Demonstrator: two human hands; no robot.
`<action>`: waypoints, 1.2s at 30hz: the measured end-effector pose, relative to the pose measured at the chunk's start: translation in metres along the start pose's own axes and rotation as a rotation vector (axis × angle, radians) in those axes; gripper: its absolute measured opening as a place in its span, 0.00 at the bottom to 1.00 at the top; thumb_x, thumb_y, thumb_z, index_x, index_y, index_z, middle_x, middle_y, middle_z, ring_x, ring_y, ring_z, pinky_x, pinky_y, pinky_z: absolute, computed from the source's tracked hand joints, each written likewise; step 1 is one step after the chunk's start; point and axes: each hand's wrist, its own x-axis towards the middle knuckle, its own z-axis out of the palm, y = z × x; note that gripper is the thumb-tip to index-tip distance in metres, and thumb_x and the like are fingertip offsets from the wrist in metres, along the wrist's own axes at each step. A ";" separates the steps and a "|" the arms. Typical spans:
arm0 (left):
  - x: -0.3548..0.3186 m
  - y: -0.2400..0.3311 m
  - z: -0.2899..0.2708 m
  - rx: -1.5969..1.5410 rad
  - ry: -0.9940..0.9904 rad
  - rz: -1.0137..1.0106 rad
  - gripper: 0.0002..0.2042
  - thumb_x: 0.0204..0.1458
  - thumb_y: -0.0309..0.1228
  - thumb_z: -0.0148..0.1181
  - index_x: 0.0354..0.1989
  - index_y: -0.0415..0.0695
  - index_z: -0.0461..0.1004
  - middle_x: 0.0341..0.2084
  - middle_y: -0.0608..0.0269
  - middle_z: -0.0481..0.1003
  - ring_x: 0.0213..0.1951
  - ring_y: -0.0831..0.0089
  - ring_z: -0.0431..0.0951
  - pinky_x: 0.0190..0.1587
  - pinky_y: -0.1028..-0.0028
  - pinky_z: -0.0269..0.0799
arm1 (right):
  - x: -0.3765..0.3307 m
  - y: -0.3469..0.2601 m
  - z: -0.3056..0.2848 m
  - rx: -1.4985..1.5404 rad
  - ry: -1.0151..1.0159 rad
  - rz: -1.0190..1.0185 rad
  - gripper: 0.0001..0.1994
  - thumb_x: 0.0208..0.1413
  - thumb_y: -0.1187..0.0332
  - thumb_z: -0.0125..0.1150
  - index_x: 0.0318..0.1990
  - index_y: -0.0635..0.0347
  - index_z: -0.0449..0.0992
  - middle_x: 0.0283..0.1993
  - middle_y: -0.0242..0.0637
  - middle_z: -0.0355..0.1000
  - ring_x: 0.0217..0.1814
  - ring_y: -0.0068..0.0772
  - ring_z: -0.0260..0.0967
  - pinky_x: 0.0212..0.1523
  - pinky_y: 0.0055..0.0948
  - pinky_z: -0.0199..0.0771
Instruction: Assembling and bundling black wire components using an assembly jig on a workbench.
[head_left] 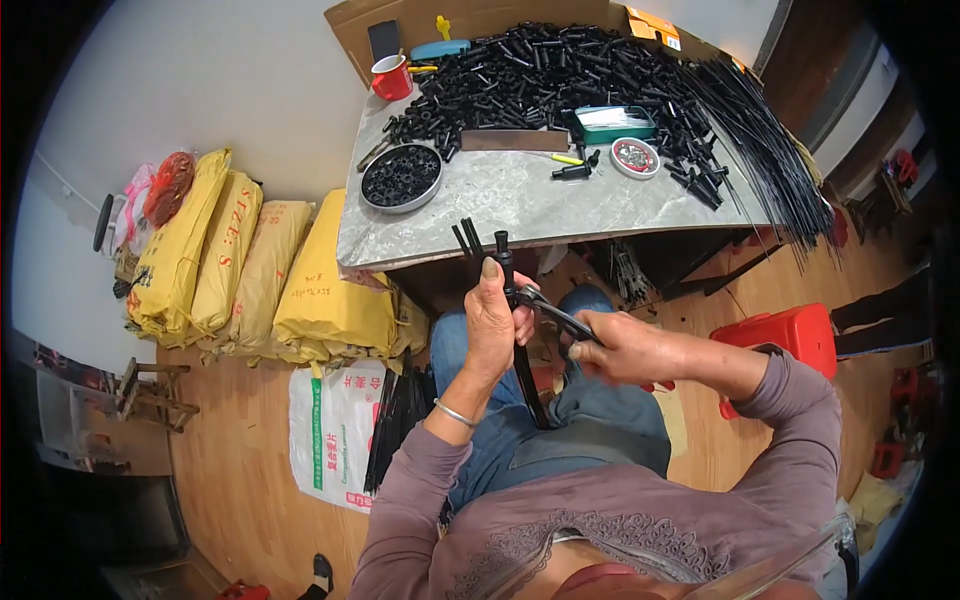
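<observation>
Above my lap, my left hand (pixel 488 325) is closed around a slim black shaft (pixel 529 385), thumb pointing up. A black cylindrical fitting (pixel 503 248) with a flared top stands upright out of that grip. Several thin black rods (pixel 466 238) poke up beside it, left of my thumb; their lower ends are hidden. My right hand (pixel 630 347) is wrapped round the handles of dark metal pliers (pixel 560 314). The jaws meet the fitting next to my left fingers; exactly what they pinch is hidden.
Ahead is a grey marble-patterned table (pixel 500 205) with a heap of black fittings (pixel 550 70), a round tray of small black parts (pixel 401 178), a red mug (pixel 391 78) and long black rods (pixel 760 150). Yellow sacks (pixel 330 290) stand left; a red plastic stool (pixel 780 340) is right.
</observation>
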 end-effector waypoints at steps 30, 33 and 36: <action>0.051 -0.055 0.004 0.517 0.369 0.429 0.20 0.61 0.43 0.46 0.32 0.38 0.77 0.27 0.41 0.75 0.30 0.48 0.77 0.33 0.60 0.71 | 0.035 0.023 -0.039 -0.701 0.334 0.001 0.17 0.53 0.66 0.58 0.47 0.63 0.63 0.29 0.58 0.71 0.36 0.62 0.70 0.34 0.50 0.67; 0.044 -0.041 -0.009 0.470 0.552 0.371 0.21 0.58 0.46 0.52 0.39 0.36 0.73 0.20 0.48 0.73 0.25 0.58 0.75 0.30 0.62 0.69 | 0.093 0.051 -0.063 -0.749 0.473 -0.161 0.18 0.54 0.62 0.57 0.45 0.63 0.63 0.31 0.58 0.71 0.37 0.63 0.69 0.35 0.51 0.67; 0.035 -0.031 -0.023 0.421 0.580 0.362 0.22 0.56 0.48 0.55 0.36 0.35 0.73 0.15 0.56 0.69 0.20 0.72 0.68 0.26 0.66 0.67 | 0.134 0.067 -0.075 -0.804 0.550 -0.265 0.19 0.54 0.59 0.57 0.46 0.64 0.63 0.35 0.58 0.71 0.38 0.63 0.69 0.35 0.51 0.67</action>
